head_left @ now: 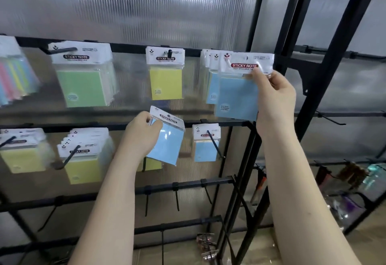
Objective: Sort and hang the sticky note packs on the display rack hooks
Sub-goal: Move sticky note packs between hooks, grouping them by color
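**Both hands holding blue packs at the rack**

Up at the top rail of the black metal display rack (133, 45), the right hand (273, 95) pinches a clear-wrapped pack of blue sticky notes with a red "STICKY NOTE" label (238, 95) by the right end of its white header card, thumb and fingers curled on the card. That pack sits at the front of a row of similar blue packs (211, 85) on the rightmost upper hook; whether its hole is on the hook cannot be told.

Lower and further left, the left hand (142, 133) grips a second blue sticky note pack with a black label (166, 139) at its upper left corner, fingers wrapped round the edge. This pack is tilted, its header leaning right, and hangs free in front of the second rail, on no hook.

Along the upper rail hang a stack of green sticky note packs (83, 83) and a single yellow pack (166, 81). On the second rail a small blue pack (205, 143) hangs on an angled hook just right of the left-hand pack, with yellow packs (83, 160) at far left. Bare black hooks (177, 200) point down from the rail below.
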Tool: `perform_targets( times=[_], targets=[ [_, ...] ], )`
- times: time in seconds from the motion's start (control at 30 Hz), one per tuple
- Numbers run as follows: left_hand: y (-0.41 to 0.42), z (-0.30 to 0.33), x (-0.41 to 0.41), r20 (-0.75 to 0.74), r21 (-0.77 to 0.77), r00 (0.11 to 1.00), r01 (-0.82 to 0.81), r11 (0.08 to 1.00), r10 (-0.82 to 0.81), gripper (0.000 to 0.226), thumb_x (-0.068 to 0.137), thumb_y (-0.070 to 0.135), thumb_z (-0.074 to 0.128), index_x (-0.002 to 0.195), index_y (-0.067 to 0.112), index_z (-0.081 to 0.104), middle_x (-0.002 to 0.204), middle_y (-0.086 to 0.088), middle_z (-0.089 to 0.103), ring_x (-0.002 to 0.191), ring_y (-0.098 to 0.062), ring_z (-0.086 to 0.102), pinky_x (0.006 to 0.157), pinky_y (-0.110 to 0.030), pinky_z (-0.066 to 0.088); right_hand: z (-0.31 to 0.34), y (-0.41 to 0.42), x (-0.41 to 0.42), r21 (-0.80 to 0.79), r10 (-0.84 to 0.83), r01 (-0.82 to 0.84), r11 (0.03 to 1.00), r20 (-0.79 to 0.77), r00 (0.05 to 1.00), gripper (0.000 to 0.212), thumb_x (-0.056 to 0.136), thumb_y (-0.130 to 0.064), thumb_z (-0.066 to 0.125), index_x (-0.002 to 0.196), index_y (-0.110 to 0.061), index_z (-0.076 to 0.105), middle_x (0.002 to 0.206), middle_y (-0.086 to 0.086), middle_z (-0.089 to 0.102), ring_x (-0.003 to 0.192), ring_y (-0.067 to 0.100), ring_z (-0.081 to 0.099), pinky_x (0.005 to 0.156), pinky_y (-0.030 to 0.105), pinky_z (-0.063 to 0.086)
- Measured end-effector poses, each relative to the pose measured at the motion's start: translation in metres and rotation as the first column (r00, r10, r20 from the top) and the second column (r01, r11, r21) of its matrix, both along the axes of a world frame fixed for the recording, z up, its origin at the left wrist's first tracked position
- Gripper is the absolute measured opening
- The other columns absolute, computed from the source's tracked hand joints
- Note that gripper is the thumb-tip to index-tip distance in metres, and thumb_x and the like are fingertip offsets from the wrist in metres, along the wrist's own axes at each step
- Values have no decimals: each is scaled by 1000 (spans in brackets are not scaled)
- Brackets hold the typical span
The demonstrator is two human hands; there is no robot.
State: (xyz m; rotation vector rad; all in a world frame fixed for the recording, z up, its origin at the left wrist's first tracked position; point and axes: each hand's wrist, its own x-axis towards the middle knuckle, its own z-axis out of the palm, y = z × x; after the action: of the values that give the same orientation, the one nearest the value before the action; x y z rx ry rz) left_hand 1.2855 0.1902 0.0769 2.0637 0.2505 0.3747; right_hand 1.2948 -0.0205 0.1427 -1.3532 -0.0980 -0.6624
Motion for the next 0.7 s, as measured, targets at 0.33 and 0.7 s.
perform_targets(
  times=[0.33, 0.7],
  targets=[
    [-1, 9, 21, 48, -9, 996, 76, 997, -76, 12, 92, 22, 43, 83, 19, 50, 85, 4, 58, 71, -15, 54, 51, -25, 36, -2, 2, 17, 92, -106, 109, 990, -34, 994, 21, 88, -24, 64, 76, -8, 61, 69, -2, 55, 61, 8, 50, 56, 18, 40],
    [0, 13, 28, 108, 1, 990, 89, 996, -89, 20, 95, 24, 44, 75, 20, 43, 79, 7, 54, 62, -9, 49, 43, -20, 30, -3, 13, 69, 33, -116, 120, 992, -115, 987, 25, 87, -26, 66, 68, -14, 56, 65, -2, 46, 57, 10, 38, 44, 13, 31]
  ],
)
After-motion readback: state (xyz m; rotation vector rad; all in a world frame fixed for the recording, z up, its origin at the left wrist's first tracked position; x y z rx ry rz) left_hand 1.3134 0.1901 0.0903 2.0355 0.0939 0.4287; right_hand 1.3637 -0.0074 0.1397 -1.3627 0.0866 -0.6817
